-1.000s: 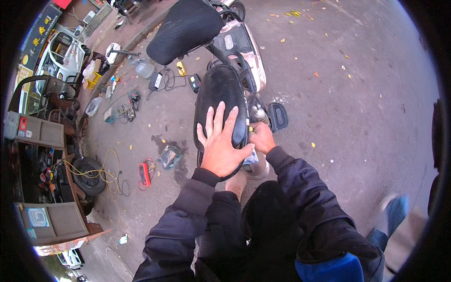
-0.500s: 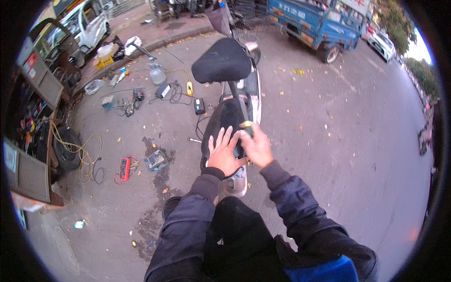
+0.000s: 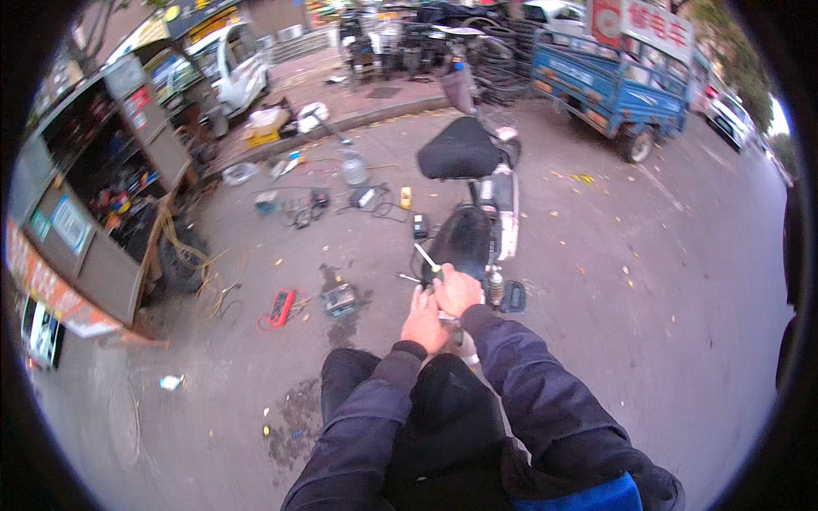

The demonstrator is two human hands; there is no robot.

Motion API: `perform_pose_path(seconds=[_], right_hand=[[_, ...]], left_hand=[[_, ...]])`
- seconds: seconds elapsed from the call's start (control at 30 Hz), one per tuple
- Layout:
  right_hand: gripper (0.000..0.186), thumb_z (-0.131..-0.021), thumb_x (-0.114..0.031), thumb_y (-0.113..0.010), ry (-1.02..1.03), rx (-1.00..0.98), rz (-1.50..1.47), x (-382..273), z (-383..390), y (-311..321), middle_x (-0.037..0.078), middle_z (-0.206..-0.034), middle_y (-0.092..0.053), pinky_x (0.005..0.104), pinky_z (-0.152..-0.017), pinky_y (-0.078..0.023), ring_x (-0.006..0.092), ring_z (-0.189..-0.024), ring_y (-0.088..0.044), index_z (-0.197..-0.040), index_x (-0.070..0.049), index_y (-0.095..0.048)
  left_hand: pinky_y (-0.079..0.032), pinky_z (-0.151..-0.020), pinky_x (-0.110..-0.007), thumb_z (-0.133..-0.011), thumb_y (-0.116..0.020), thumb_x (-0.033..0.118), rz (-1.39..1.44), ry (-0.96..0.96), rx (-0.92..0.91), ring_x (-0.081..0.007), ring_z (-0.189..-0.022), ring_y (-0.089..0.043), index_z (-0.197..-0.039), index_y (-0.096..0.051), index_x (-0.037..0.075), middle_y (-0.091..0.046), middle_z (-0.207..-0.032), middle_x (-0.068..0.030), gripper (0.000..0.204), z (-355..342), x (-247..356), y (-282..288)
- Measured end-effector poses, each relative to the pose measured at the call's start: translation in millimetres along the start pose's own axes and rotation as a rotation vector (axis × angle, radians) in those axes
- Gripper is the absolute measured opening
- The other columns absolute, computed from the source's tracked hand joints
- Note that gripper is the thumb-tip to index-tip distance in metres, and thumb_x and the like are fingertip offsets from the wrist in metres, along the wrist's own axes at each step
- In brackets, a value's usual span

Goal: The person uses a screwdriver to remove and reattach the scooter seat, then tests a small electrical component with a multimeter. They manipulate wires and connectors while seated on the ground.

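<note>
My right hand is closed around a screwdriver, its pale shaft pointing forward and left over a long black seat. Most of the screwdriver's handle is hidden in the fist; a yellow-green part shows by the fingers. Just left and nearer, my left hand lies at the rear end of that seat, fingers stretched forward and close to the right hand. Both belong over an electric scooter, which stands upright facing away, with a black front saddle. What lies under my palms is hidden.
On the ground to the left are a red multimeter, a grey-black box, a yellow-cased device, chargers with cables and a spray bottle. An open tool cabinet stands far left. A blue cargo tricycle is ahead right.
The view has swung so the scene sits further right and lower. My right hand has turned, and the screwdriver's shaft now shows. My left hand has drawn back toward the seat's rear, its fingers less spread.
</note>
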State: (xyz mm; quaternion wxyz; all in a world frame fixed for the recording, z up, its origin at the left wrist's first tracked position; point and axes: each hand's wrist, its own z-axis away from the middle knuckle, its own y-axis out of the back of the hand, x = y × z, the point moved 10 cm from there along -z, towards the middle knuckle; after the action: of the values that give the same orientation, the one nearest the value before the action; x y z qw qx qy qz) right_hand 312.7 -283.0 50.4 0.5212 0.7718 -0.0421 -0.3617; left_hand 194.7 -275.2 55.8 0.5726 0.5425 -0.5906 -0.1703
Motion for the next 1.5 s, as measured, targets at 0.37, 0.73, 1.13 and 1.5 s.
perform_pose_path(seconds=[0.37,0.73,1.13,1.5], right_hand=[[0.036,-0.095,-0.022,-0.060,0.208,-0.026,-0.033,12.3,-17.7,-13.8,0.032,-0.105,-0.071,0.0573,-0.088,-0.051,0.0503,-0.103,-0.067,-0.122,0.002,-0.061],[0.037,-0.101,-0.026,-0.058,0.196,-0.001,-0.054,15.9,-12.7,-12.0,0.033,-0.103,-0.069,0.0602,-0.080,-0.049,0.0532,-0.096,-0.066,-0.126,0.001,-0.055],[0.037,-0.097,-0.034,-0.063,-0.089,-0.049,-0.018,14.4,9.9,10.0,0.026,-0.079,-0.070,0.0594,-0.072,-0.055,0.0498,-0.079,-0.070,-0.118,-0.005,-0.055],[0.026,-0.095,-0.030,-0.067,-0.094,0.169,-0.228,6.9,14.8,26.5,0.024,-0.085,-0.070,0.0564,-0.074,-0.052,0.0480,-0.085,-0.068,-0.107,-0.008,-0.061]], left_hand=[[-0.051,-0.108,-0.046,-0.068,-0.086,0.013,0.064,0.297,-0.088,-0.0423,-0.134,-0.056,-0.161,-0.024,0.000,-0.027,-0.166,-0.0252,0.113,14.3,-1.6,-24.1],[-0.050,-0.108,-0.044,-0.072,-0.083,0.015,0.139,0.360,-0.089,-0.0384,-0.135,-0.055,-0.151,-0.038,-0.004,-0.033,-0.160,-0.0235,0.093,7.0,-22.3,-41.3],[-0.052,-0.096,-0.054,-0.095,-0.069,0.035,0.214,0.449,-0.095,-0.0475,-0.112,-0.066,-0.144,-0.040,0.004,-0.066,-0.122,-0.0274,0.065,2.0,-29.3,-48.9],[-0.052,-0.091,-0.056,-0.085,-0.070,0.011,0.277,0.283,-0.070,-0.0494,-0.110,-0.063,-0.127,-0.054,0.002,-0.054,-0.128,-0.0234,0.046,-8.2,-17.6,-13.2]])
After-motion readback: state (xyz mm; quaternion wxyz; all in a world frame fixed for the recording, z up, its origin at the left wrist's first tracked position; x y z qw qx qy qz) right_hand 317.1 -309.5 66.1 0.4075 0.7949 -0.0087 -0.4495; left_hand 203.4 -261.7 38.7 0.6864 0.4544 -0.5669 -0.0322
